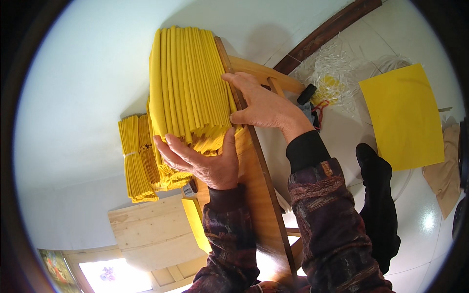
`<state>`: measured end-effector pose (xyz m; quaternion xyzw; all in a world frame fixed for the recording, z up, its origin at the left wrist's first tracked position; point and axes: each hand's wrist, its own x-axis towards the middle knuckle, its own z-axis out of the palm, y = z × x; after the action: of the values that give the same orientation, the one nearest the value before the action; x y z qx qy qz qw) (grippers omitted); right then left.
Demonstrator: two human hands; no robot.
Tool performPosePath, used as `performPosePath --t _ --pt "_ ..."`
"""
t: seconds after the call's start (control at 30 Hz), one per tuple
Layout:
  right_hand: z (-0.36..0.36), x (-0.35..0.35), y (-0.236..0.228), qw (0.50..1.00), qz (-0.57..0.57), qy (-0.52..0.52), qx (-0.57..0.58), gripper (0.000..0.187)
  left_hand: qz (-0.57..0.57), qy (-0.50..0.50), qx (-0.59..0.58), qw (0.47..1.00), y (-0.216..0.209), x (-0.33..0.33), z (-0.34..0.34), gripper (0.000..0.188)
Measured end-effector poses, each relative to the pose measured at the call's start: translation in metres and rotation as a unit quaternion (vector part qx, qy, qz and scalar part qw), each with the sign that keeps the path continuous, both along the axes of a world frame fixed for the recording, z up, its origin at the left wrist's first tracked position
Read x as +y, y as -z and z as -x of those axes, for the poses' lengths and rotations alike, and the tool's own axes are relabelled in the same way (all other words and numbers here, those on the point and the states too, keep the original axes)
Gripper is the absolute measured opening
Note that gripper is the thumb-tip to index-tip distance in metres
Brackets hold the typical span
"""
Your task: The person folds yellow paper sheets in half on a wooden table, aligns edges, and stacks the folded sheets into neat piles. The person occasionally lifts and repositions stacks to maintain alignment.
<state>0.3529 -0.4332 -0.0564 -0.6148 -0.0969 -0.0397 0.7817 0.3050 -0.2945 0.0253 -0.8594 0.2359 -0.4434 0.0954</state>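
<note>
A thick stack of folded yellow sheets (188, 83) stands on a wooden table (264, 195), its folds packed side by side. My left hand (202, 163) is at the stack's near end, fingers spread and thumb apart, with the fingertips against the lower edges. Along the right side, by the table's edge, my right hand (266, 105) rests with thumb and fingers apart, touching the stack. Neither hand is closed round anything. Left of the big stack is a smaller yellow bundle (131, 161) with a pale band around it.
A flat yellow sheet (405, 117) lies at the right, near a brown piece (442, 171). White stringy strands (334, 66) are heaped on the tiled floor. A dark-clothed leg (378, 205) shows beside the table. A pale wooden board (156, 227) is at the lower left.
</note>
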Motion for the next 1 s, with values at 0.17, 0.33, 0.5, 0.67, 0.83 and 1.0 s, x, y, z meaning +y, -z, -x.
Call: performPosePath --t 0.17,0.33,0.5,0.67,0.83,1.0 --pt "0.002 -0.002 -0.001 1.0 0.0 -0.014 0.0 0.081 -0.03 -0.014 -0.015 0.999 0.005 0.003 0.0 0.116" --pt "0.001 -0.002 -0.003 1.0 -0.003 -0.01 -0.003 0.082 -0.004 0.013 -0.009 1.0 0.007 0.004 -0.001 0.103" --pt "0.001 -0.003 -0.007 0.999 0.032 -0.006 -0.003 0.081 0.031 0.033 0.017 0.999 -0.006 0.0 0.012 0.095" --pt "0.0 -0.001 -0.008 0.999 0.034 -0.017 0.002 0.082 0.129 0.055 0.051 0.989 -0.053 0.003 0.011 0.077" --pt "0.0 0.003 -0.004 1.0 0.011 -0.018 0.011 0.083 0.188 0.044 0.304 0.933 -0.099 0.006 -0.003 0.067" --pt "-0.001 0.003 0.0 0.999 0.03 -0.016 -0.011 0.081 0.174 0.068 0.364 0.913 -0.104 0.012 -0.01 0.061"
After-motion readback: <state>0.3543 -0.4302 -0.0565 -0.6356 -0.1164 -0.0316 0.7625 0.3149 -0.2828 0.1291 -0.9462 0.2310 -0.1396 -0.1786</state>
